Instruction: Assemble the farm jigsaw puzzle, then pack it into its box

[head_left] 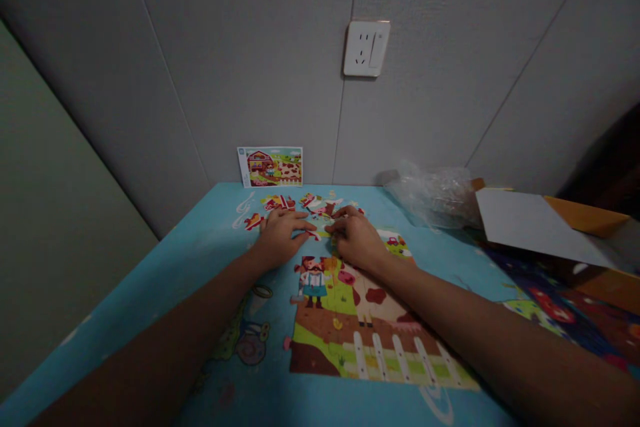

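Observation:
A partly joined jigsaw puzzle [350, 327] lies on the blue table, showing a farmer, a cow and a white fence. Beyond its upper edge are several loose puzzle pieces [279, 203], some red, some green and white. My left hand [284, 235] rests over these pieces, fingers spread, its thumb and fingertips by a small white and red piece [314, 235]. Facing it from the right, my right hand [356, 235] has its fingers apart and bent down, tips at the loose pieces. Whether either hand pinches a piece is too small to make out. My right forearm covers part of the puzzle.
A picture card [275, 167] of the farm scene leans against the grey wall. Crumpled clear plastic [435, 193] lies at the back right, beside an open box [540, 227] and a dark colourful sheet [555, 307]. A socket [367, 48] is on the wall.

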Demonstrator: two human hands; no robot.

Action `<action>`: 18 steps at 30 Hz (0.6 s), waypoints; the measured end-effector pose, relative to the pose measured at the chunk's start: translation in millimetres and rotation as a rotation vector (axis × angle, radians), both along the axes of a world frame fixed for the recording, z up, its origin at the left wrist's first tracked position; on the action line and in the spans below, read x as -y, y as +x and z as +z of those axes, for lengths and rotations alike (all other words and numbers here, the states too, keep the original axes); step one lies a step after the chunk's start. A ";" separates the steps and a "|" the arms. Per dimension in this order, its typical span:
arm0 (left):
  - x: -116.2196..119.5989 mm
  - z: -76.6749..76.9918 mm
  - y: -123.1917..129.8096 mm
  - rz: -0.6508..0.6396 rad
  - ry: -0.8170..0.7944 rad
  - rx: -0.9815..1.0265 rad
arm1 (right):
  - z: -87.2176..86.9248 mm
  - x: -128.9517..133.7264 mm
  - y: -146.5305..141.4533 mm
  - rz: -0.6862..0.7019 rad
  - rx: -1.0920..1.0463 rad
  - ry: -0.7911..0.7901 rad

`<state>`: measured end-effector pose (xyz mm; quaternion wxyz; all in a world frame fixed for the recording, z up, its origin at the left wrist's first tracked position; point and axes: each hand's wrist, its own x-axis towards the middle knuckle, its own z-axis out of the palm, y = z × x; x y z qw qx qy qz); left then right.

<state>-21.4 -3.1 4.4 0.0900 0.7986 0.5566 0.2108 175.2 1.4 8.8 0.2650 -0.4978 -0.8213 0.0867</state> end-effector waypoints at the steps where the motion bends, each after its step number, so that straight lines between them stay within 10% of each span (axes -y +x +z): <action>1: -0.2 -0.1 -0.1 -0.002 0.002 0.002 | -0.2 0.1 0.8 0.004 -0.031 0.031; 6: -1.0 -1.1 -0.3 -0.009 0.004 0.011 | 3.1 2.2 3.9 0.034 -0.096 0.181; 13: 1.3 0.4 2.7 0.014 -0.007 0.002 | 7.1 6.0 2.0 0.057 0.127 -0.046; 18: 6.2 -2.4 8.8 -0.101 0.011 -0.099 | 52.0 58.3 25.3 0.018 0.098 -0.034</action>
